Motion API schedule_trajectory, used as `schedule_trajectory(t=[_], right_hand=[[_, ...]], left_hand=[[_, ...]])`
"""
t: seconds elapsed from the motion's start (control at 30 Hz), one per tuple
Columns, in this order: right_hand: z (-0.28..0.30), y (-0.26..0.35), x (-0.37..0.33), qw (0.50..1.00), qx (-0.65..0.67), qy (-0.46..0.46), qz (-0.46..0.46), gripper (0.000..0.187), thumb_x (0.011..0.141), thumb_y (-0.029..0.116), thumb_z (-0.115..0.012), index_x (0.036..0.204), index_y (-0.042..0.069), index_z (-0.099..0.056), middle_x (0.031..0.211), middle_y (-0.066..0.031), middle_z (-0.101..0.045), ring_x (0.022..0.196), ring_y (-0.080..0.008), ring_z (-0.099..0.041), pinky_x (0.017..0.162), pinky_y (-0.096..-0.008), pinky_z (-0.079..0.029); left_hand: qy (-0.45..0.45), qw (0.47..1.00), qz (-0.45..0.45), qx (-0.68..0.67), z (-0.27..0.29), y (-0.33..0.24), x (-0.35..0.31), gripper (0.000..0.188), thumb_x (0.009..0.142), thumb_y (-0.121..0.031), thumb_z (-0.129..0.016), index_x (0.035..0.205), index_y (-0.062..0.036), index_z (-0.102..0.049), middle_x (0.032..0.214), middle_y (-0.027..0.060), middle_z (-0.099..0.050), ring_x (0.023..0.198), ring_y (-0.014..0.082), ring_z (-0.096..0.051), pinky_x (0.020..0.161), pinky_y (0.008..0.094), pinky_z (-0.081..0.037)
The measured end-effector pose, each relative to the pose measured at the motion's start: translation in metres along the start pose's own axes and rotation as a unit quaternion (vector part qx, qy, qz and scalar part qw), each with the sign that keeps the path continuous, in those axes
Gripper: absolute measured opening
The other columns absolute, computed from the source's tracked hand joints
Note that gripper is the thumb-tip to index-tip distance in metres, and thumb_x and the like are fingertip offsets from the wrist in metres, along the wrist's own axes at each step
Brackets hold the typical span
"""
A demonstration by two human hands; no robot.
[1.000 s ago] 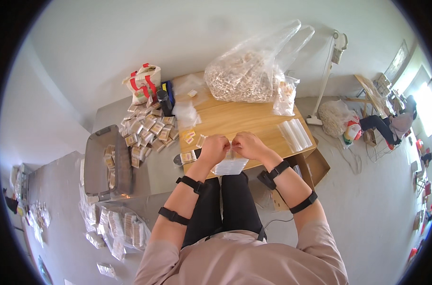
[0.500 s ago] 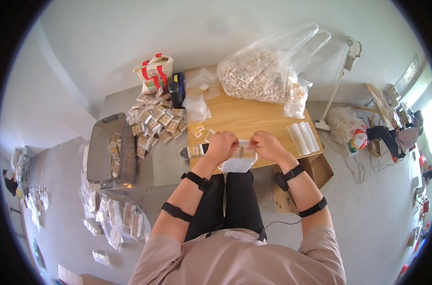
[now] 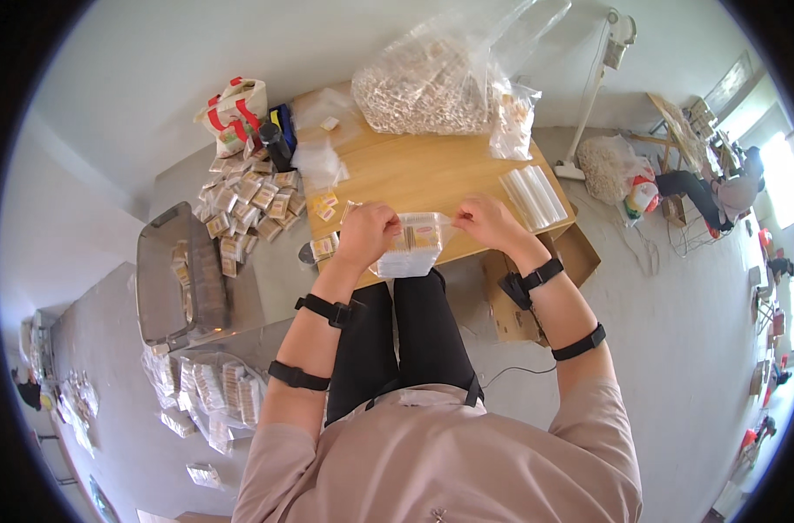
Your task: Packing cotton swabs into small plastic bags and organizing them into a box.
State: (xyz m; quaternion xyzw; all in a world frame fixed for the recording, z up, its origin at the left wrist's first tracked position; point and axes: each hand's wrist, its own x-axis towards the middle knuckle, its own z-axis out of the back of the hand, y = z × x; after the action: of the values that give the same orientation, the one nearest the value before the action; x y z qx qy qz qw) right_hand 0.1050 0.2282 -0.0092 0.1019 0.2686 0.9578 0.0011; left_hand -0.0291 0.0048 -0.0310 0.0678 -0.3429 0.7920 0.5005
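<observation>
Clear pouches [image 3: 405,264] at tabletop [image 3: 423,166] front edge; open wood beyond right hand [image 3: 484,220].

Red-handled tote bag [image 3: 231,118] beside a dark bottle [image 3: 276,146] and, farther right, a white stand [image 3: 587,112], possibly a lamp.
</observation>
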Motion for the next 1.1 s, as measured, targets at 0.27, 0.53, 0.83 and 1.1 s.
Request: schedule_trajectory(t=[0.27, 0.53, 0.83, 1.1], right_hand=[[-0.009, 0.003, 0.005, 0.997, -0.005, -0.026, 0.070, 0.014, 0.078, 0.017, -0.067, 0.077, 0.004, -0.062, 0.079, -0.0111, -0.061, 0.083, -0.0319, -0.059, 0.072, -0.0430, -0.047], [-0.020, 0.009, 0.012, 0.996, -0.013, -0.035, 0.075, 0.011, 0.079, 0.014, -0.064, 0.078, 0.004, -0.063, 0.080, -0.0114, -0.062, 0.084, -0.0317, -0.059, 0.072, -0.0425, -0.048], [-0.017, 0.008, 0.009, 0.996, 0.005, -0.035, 0.083, 0.012, 0.080, 0.014, -0.063, 0.079, 0.003, -0.062, 0.079, -0.0118, -0.061, 0.083, -0.0318, -0.058, 0.072, -0.0417, -0.047], [-0.011, 0.006, 0.001, 0.998, 0.027, -0.032, 0.050, 0.009, 0.080, 0.012, -0.063, 0.079, 0.004, -0.062, 0.079, -0.0109, -0.061, 0.083, -0.0307, -0.059, 0.072, -0.0408, -0.047]], left_hand=[[0.055, 0.997, -0.024, 0.041, -0.011, -0.021, 0.015, 0.008, 0.073, -0.014, -0.068, 0.075, -0.0075, -0.064, 0.082, 0.0061, -0.063, 0.086, 0.0262, -0.060, 0.077, 0.0397, -0.046], [0.085, 0.995, -0.026, 0.045, -0.028, -0.025, 0.025, 0.009, 0.074, -0.017, -0.068, 0.074, -0.0089, -0.066, 0.078, 0.0059, -0.063, 0.085, 0.0253, -0.061, 0.077, 0.0401, -0.045], [0.074, 0.995, -0.054, 0.027, -0.001, -0.007, 0.009, 0.011, 0.072, -0.013, -0.070, 0.076, -0.0040, -0.064, 0.074, 0.0094, -0.061, 0.076, 0.0304, -0.060, 0.070, 0.0401, -0.047], [0.071, 0.997, -0.009, 0.037, 0.029, 0.022, -0.021, 0.011, 0.076, -0.015, -0.067, 0.074, -0.0057, -0.063, 0.078, 0.0077, -0.061, 0.081, 0.0290, -0.059, 0.075, 0.0402, -0.045]])
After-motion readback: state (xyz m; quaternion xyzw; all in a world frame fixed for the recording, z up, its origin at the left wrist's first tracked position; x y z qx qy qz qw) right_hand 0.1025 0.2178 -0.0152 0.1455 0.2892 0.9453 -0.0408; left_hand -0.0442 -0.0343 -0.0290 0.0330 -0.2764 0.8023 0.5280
